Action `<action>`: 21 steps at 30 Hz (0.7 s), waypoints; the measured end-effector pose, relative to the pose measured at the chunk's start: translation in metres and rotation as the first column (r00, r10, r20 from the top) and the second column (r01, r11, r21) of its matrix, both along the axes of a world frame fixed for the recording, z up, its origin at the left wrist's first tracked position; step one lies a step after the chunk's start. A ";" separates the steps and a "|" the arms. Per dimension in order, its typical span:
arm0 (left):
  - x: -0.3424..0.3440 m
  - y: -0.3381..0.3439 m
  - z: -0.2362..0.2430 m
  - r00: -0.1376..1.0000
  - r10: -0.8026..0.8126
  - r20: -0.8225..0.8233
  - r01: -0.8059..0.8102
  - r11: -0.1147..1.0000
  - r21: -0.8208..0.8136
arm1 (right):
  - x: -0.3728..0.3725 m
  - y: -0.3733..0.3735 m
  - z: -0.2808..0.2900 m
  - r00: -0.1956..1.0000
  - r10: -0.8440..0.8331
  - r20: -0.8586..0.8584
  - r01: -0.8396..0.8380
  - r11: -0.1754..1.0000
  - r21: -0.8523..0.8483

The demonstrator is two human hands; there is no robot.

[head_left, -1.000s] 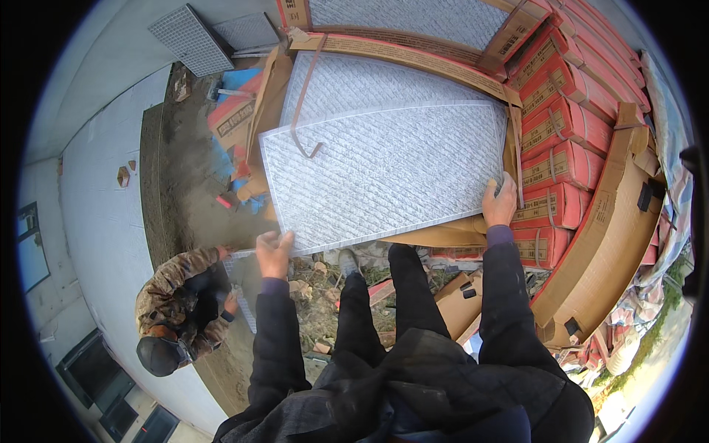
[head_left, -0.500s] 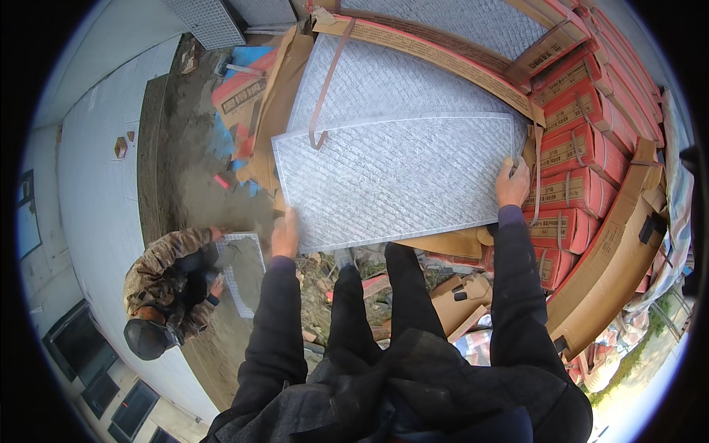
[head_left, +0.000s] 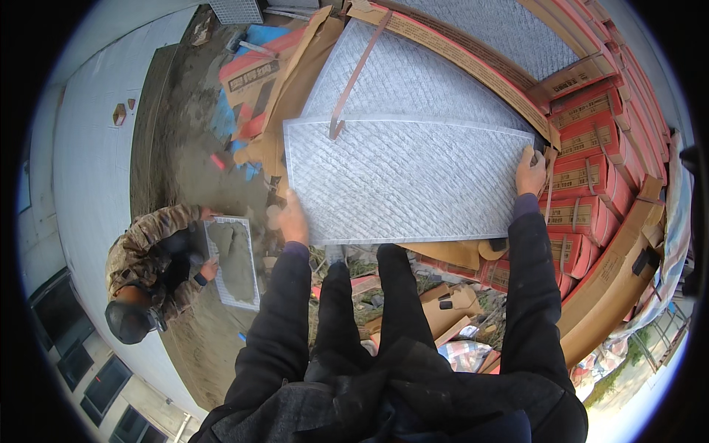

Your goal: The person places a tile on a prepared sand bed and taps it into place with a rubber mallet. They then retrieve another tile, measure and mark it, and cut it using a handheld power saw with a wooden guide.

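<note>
A large, pale grey textured tile (head_left: 410, 181) lies in front of me with its near edge toward my body. My left hand (head_left: 290, 218) grips its left edge near the lower corner, slightly blurred. My right hand (head_left: 529, 171) is closed on the right edge near the upper corner. Behind it, a second similar tile (head_left: 413, 81) rests in an opened carton (head_left: 450, 44), with a loose brown strap (head_left: 360, 68) trailing over it.
Strapped red boxes (head_left: 583, 177) are stacked at right beside a long cardboard piece (head_left: 605, 288). At left, a person in camouflage (head_left: 144, 244) holds a mortar-covered tile (head_left: 233, 258). Torn cardboard and blue sheeting (head_left: 262, 33) lie behind. Rubble (head_left: 354, 284) surrounds my feet.
The held tile has shifted rightward in my hands and its near edge is more level. My left hand has moved up its side. The other person's mortar-covered tile shows more fully.
</note>
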State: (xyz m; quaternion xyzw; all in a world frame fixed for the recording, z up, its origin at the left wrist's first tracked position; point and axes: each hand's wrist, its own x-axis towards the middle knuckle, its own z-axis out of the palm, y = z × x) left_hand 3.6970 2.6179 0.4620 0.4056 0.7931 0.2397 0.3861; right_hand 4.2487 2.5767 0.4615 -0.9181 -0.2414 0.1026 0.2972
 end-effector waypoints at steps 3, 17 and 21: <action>0.006 0.003 0.000 0.999 0.002 0.040 -0.003 1.000 0.022 | 0.011 0.011 0.002 1.000 -0.021 -0.009 0.021 1.000 0.000; -0.033 -0.050 0.045 0.995 0.093 0.023 -0.093 0.996 0.002 | 0.026 0.034 0.057 0.912 0.091 -0.401 -0.051 0.993 0.110; -0.102 -0.146 0.138 0.955 0.283 0.090 -0.292 0.950 0.110 | -0.049 0.036 0.130 0.890 0.183 -0.417 -0.157 0.983 0.098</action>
